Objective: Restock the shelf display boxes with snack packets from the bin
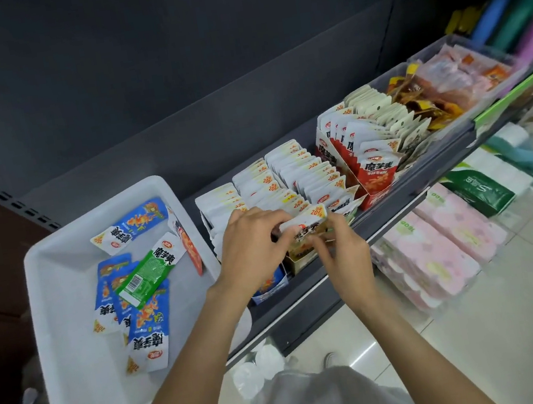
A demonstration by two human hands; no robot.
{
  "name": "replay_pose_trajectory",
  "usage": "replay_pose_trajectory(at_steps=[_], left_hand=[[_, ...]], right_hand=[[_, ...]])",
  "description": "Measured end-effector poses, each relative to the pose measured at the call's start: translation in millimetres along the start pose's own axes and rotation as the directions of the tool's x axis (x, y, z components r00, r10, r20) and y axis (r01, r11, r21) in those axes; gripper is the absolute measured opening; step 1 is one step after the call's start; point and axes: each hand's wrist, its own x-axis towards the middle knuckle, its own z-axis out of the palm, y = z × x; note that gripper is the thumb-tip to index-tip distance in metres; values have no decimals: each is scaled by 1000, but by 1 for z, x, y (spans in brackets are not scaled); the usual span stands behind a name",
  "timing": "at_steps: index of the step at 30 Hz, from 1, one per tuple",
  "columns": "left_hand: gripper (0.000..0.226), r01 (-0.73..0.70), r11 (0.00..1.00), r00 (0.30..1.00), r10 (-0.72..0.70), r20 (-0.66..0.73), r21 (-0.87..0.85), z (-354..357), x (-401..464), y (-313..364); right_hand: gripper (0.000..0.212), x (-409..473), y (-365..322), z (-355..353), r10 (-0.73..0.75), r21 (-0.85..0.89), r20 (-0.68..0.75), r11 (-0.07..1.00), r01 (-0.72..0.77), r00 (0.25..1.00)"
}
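Observation:
A white plastic bin (78, 385) sits at the left end of the dark shelf, holding several blue snack packets (147, 316), one green packet (146, 273) and a red one (190, 247). Right of it stand rows of display boxes packed with white-topped packets (302, 172). A yellow-brown display box (301, 260) is at the shelf's front edge. Both hands meet above it on one white and yellow-brown snack packet (307, 227). My left hand (251, 245) grips its left end, and my right hand (341, 249) pinches its lower right edge.
A red display box (373, 182) of packets stands further right, then clear tubs of orange and brown snacks (442, 89). A blue box (270, 284) sits below my left hand. Pink and green tissue packs (443, 237) fill the lower shelf. Tiled floor lies to the right.

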Motion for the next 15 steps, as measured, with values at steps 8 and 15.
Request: replay_pose_trajectory(at_steps=[8,15], left_hand=[[17,64,987,996,-72,48,149,19,-4,-1],[16,-59,998,993,59,-99,3,5,-13,-10]], right_hand=[[33,8,3,13,-57,-414,67,907,80,996],[35,12,-36,-21,-160,-228,-46,963,145,986]])
